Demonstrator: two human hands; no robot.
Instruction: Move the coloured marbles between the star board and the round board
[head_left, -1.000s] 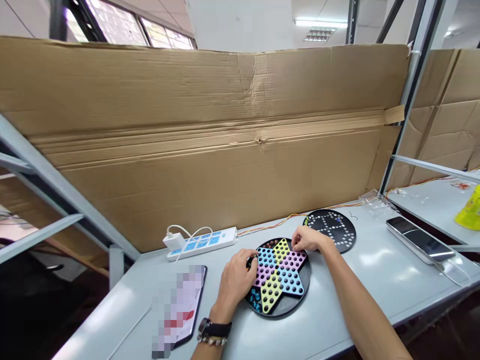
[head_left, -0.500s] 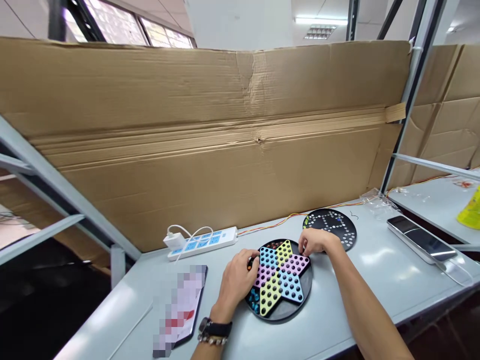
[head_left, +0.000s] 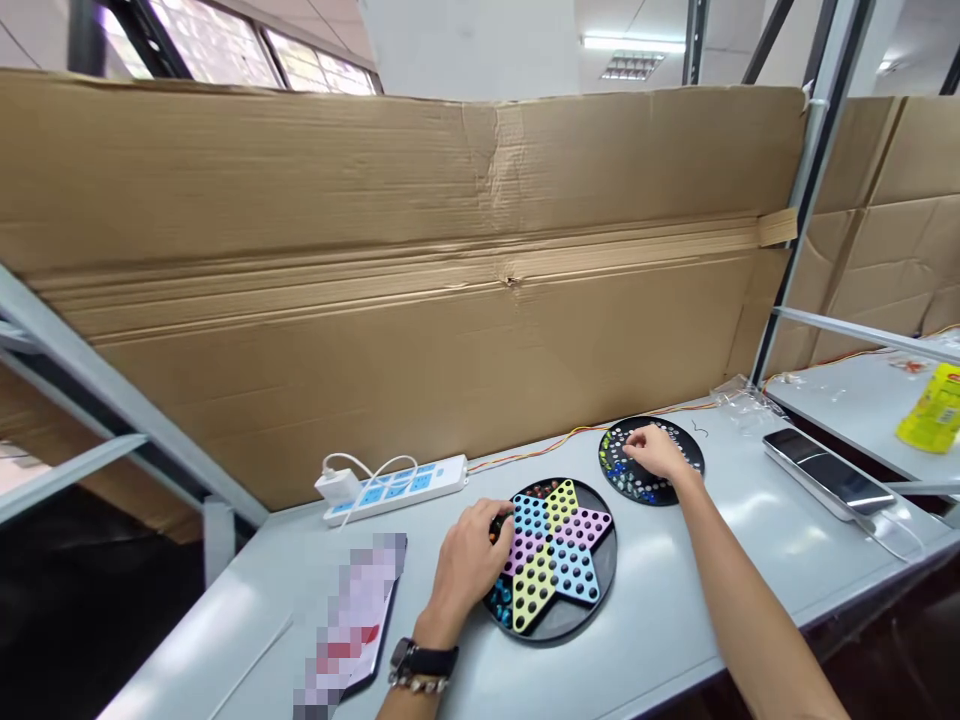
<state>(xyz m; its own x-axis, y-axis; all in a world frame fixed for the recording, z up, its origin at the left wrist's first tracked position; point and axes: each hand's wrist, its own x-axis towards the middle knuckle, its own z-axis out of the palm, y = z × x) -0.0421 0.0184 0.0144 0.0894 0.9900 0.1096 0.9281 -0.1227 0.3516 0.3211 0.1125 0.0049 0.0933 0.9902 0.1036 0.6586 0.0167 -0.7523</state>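
A round black Chinese checkers board (head_left: 574, 622) lies on the table, with a star of yellow, pink and blue points full of holes. Teal marbles (head_left: 500, 603) fill its lower left side compartment, and dark reddish marbles (head_left: 541, 490) the upper one. My left hand (head_left: 471, 555) is curled round the board's left edge, its thumb at the star, with orange marbles partly showing beneath. Farther back right, my right hand (head_left: 656, 453) hovers over or touches a second round black board (head_left: 686, 450) with green, blue and clear marbles. Its fingers are pinched; whatever they hold is hidden.
A power strip (head_left: 405, 490) with a white charger stands behind my left hand. A tablet-like device (head_left: 352, 630) with a blurred screen lies at left. A phone (head_left: 825, 468) rests on a white box at right. A cardboard wall (head_left: 420, 380) closes the back.
My right hand has moved from the upper right edge of the star board, back and right, to above the second board. My left hand stays at the board's left edge. The view shifted slightly.
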